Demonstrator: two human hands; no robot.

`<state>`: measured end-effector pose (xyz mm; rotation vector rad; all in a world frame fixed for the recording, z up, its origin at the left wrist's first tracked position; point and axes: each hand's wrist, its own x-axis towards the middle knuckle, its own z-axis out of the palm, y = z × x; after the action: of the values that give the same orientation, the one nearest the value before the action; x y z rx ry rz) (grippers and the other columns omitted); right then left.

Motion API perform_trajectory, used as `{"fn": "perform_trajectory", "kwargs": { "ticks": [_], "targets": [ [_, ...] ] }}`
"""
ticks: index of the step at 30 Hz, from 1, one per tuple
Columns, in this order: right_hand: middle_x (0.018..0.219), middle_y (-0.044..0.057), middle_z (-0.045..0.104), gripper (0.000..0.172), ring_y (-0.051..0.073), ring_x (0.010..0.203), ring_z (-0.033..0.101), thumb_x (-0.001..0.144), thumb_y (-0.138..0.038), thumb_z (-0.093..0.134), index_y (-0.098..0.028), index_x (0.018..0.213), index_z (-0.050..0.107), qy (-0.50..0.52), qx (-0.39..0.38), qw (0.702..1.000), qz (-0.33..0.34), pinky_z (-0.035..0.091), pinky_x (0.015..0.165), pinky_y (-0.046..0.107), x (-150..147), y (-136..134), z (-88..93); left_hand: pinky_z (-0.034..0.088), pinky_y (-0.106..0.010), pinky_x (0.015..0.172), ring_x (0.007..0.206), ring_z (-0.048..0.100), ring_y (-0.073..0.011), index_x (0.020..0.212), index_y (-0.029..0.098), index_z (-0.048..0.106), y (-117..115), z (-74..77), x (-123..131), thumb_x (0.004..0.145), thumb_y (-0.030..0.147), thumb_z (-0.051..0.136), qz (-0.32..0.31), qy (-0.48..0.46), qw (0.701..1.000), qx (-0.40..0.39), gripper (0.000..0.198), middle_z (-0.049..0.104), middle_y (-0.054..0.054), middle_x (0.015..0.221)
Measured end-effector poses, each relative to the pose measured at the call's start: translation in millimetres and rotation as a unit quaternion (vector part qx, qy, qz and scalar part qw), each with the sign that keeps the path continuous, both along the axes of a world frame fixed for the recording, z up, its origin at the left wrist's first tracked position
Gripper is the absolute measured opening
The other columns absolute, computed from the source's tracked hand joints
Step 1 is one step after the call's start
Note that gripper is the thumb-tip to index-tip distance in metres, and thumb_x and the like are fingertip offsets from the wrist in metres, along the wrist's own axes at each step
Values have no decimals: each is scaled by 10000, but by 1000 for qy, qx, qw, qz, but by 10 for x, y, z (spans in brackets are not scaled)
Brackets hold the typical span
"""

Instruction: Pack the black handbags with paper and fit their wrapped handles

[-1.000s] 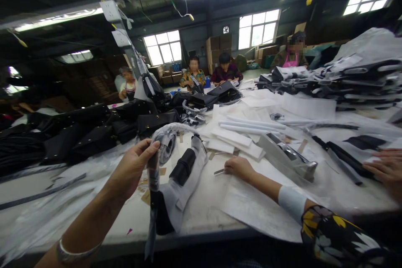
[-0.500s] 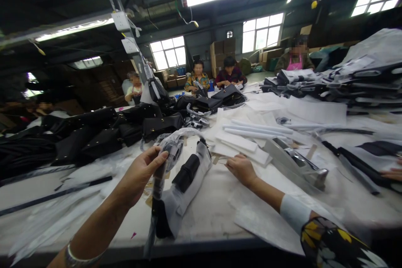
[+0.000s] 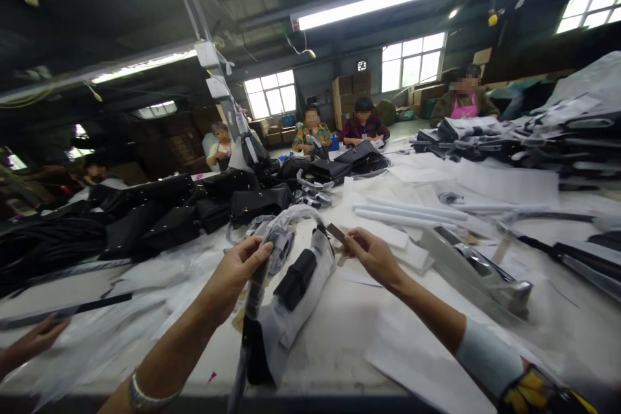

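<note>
My left hand [image 3: 235, 275] is closed around the plastic-wrapped strap [image 3: 279, 239] of a black bag part wrapped in white paper [image 3: 295, 288], which lies on the white table [image 3: 339, 336]. My right hand [image 3: 371, 255] pinches a small flat strip [image 3: 336, 233] and holds it up just right of the strap's loop. The wrapped piece hangs partly over the near table edge.
Black bags [image 3: 160, 213] are piled at the left and middle back. White paper rolls [image 3: 407, 210], a metal tool [image 3: 478, 268] and stacks of wrapped pieces [image 3: 543, 136] lie to the right. Several people sit at the far side. Another person's hand [image 3: 33, 339] reaches in at the lower left.
My right hand picked the small strip off the table and lifted it toward the strap. Another person's hand appeared at the lower left; the one at the right edge left view.
</note>
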<state>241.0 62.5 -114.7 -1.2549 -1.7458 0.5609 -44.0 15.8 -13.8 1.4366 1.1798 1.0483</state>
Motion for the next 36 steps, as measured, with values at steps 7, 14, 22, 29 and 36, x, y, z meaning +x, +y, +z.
{"fn": "perform_trajectory", "kwargs": {
  "ticks": [7,14,22,29,36],
  "targets": [
    [635,9,660,290,132,495,622,859,-451,626,-165,828,662,168,-155,958,175,449,383,191,-527,-350,448,471,-257,753,881,641,-204,1071,182,680,-98,62,105,817,518,686,21,25,999,33,422,718,-43,944],
    [652,20,690,318,132,510,638,791,-473,711,-156,766,721,241,-150,944,170,458,444,207,-895,-228,569,484,-308,859,979,666,-243,1097,196,684,-204,91,158,839,501,670,11,130,985,112,400,727,-70,1054],
    [767,23,685,438,99,653,585,713,-517,788,-193,1009,779,332,-235,872,272,481,593,207,-880,-395,635,508,-327,873,985,679,-253,1113,200,692,-221,100,107,862,505,634,3,137,983,123,400,738,-71,1061],
    [547,-12,588,392,54,462,437,600,-447,881,-118,789,784,370,-237,873,213,344,441,186,-897,-232,632,495,-338,909,997,669,-253,1031,232,718,-271,132,225,858,458,641,3,188,966,176,295,741,-40,1037],
    [594,-16,592,483,88,507,480,666,-448,857,-152,1035,759,410,-279,806,324,395,527,235,-783,-430,664,507,-333,898,979,673,-249,1073,218,708,-325,175,183,863,472,633,0,179,971,159,338,737,-50,1032]
  ]
}}
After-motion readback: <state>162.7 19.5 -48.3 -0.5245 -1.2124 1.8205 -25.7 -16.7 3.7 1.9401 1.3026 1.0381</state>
